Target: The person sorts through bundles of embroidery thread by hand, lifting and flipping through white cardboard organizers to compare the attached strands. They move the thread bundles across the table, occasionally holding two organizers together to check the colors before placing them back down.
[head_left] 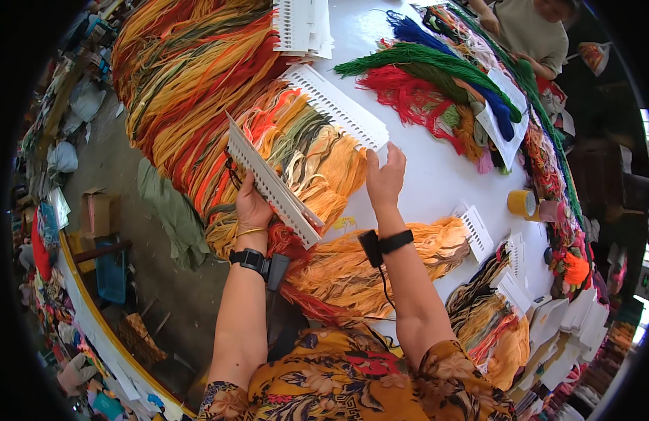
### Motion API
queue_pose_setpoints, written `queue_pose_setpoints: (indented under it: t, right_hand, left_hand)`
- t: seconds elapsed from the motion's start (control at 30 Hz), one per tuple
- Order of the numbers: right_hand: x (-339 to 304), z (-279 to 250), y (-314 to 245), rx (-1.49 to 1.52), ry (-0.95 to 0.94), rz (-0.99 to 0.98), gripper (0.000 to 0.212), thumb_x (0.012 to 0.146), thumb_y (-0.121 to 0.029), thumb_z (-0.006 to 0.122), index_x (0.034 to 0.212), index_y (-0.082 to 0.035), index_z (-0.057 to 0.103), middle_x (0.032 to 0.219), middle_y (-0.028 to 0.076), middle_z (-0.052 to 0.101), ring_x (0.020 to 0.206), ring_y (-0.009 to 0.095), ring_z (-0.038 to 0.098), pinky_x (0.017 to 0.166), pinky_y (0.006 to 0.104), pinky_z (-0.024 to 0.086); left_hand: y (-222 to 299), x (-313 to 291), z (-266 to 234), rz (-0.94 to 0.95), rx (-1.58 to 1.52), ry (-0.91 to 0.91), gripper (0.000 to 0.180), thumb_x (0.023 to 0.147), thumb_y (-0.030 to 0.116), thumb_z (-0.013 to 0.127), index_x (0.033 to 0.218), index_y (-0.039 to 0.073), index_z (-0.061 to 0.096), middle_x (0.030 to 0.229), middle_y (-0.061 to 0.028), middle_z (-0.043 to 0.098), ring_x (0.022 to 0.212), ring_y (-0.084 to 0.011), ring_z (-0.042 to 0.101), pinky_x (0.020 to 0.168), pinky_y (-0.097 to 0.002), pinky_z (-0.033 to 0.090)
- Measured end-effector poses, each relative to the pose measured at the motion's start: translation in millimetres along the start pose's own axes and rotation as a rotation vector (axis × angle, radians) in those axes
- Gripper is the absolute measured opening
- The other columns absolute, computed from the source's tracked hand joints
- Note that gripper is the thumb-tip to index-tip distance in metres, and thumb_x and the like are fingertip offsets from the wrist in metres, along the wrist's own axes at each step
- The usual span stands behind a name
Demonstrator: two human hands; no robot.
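My left hand [253, 203] is closed on a small stack of white thread cards [272, 184] with holes punched along the edge, held tilted. Strands of embroidery thread in orange, olive, cream and red [314, 151] spread out from between these and another white punched card [338, 105] lying beyond. My right hand [386, 179] is by the near right corner of that farther card, thumb and fingers apart. Whether its fingertips touch the card I cannot tell. Nothing shows inside the right hand.
Long orange and red thread bundles [191, 84] hang over the table's left edge. Peach thread [387, 263] on a card lies nearer. Green, blue and red skeins [437, 77] rest at the far right, near a yellow spool [522, 203]. A person [531, 35] sits across the table.
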State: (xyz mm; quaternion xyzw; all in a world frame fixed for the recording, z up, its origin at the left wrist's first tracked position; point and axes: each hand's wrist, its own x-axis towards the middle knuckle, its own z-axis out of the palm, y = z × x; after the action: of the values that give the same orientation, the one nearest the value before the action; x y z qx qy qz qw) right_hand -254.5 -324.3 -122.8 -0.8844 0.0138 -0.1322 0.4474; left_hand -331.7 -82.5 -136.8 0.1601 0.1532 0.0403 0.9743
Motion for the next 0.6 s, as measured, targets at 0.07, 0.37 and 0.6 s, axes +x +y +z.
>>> queue_pose_setpoints:
  t: [0.07, 0.37, 0.6]
  right_hand:
    - [4.3, 7.2, 12.8, -0.247, 0.153, 0.110, 0.035, 0.085, -0.027, 0.060, 0.103, 0.003, 0.058, 0.107, 0.018, 0.057, 0.102, 0.033, 0.054, 0.088, 0.0390, 0.044]
    - [-3.6, 14.2, -28.0, 0.062, 0.166, 0.191, 0.038, 0.079, -0.015, 0.066, 0.109, 0.004, 0.055, 0.100, 0.012, 0.057, 0.093, 0.022, 0.056, 0.081, 0.0325, 0.047]
    - [3.3, 6.9, -38.7, 0.723, -0.057, 0.423, 0.026, 0.082, -0.010, 0.064, 0.103, 0.004, 0.058, 0.078, 0.000, 0.055, 0.069, 0.006, 0.053, 0.060, 0.0212, 0.044]
  left_hand:
    - [1.5, 0.2, -7.4, -0.013, 0.010, 0.029, 0.029, 0.095, 0.025, 0.050, 0.112, 0.002, 0.054, 0.102, -0.0134, 0.063, 0.094, -0.0265, 0.062, 0.081, -0.0406, 0.053]
    - [5.7, -4.5, -9.1, -0.032, -0.005, 0.033, 0.032, 0.094, 0.026, 0.050, 0.116, 0.003, 0.053, 0.103, -0.0127, 0.063, 0.098, -0.0292, 0.060, 0.086, -0.0451, 0.049]
    - [0.6, -3.6, 1.7, -0.042, 0.004, 0.018, 0.032, 0.094, 0.028, 0.050, 0.110, 0.000, 0.055, 0.096, -0.0142, 0.064, 0.093, -0.0254, 0.063, 0.077, -0.0380, 0.056]
